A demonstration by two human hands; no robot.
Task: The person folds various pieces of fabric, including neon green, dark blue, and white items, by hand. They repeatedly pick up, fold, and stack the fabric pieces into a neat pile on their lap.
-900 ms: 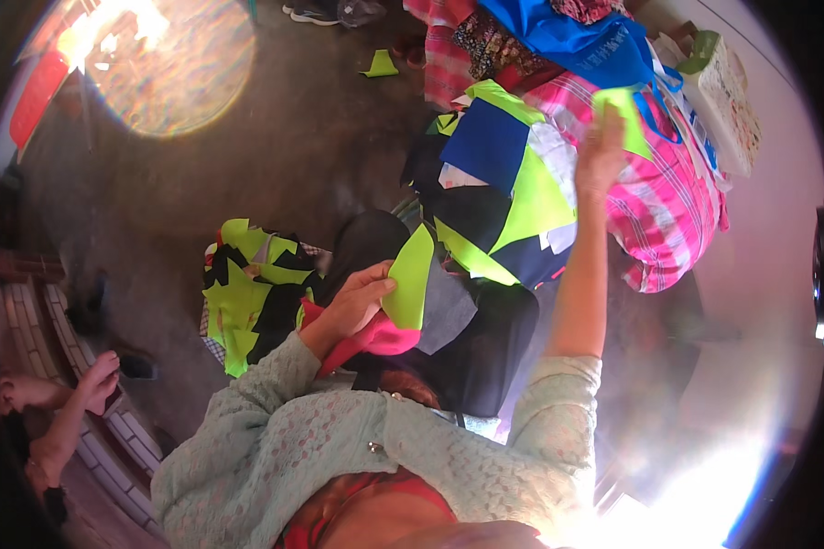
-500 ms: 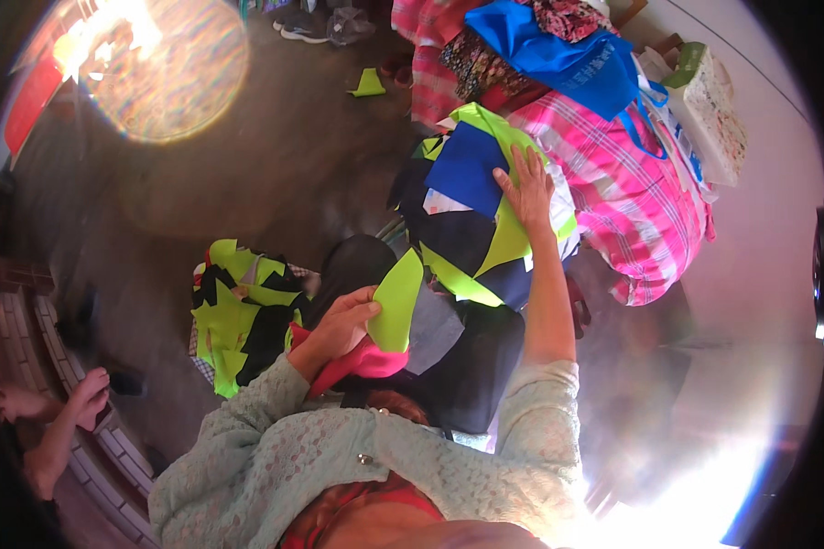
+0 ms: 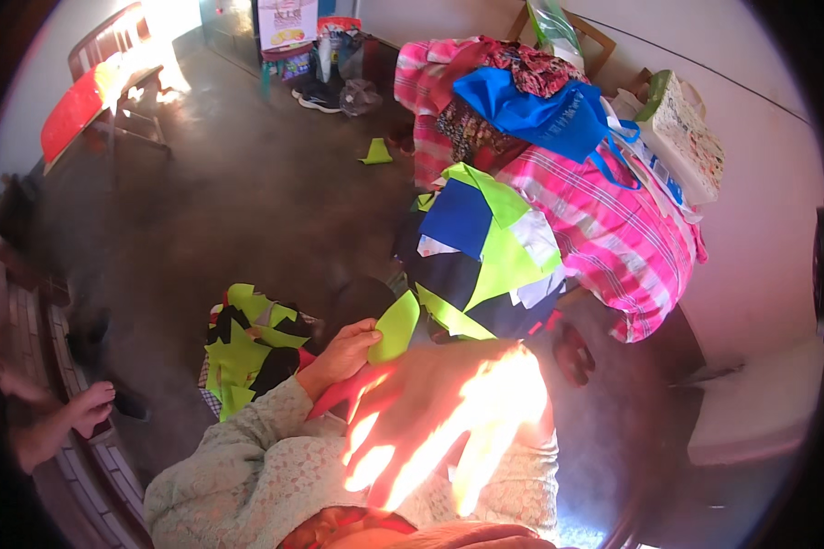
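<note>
The left hand [image 3: 343, 352] pinches a lime-green fabric piece [image 3: 395, 327] at frame centre. The right hand [image 3: 449, 412], raised close to the lens and glare-washed, has spread fingers and appears empty. Risk: the glare hides the stacked cut pieces [image 3: 485, 252] just above, so a blind reach could topple them.

Upright rectangular package or sign [image 3: 287, 22] at top centre, against the far wall: white face, yellow patch low on it, print too small to tell. Blue carrier bag [image 3: 540, 112] with loop handles atop the clothes heap, upper right. Just right of it, white boxy bag [image 3: 689, 135] with fine speckled pattern, green inside at its mouth, leaning on the wall. Clear greenish plastic bag [image 3: 549, 20] above, by a wooden frame. No screens seen.
</note>
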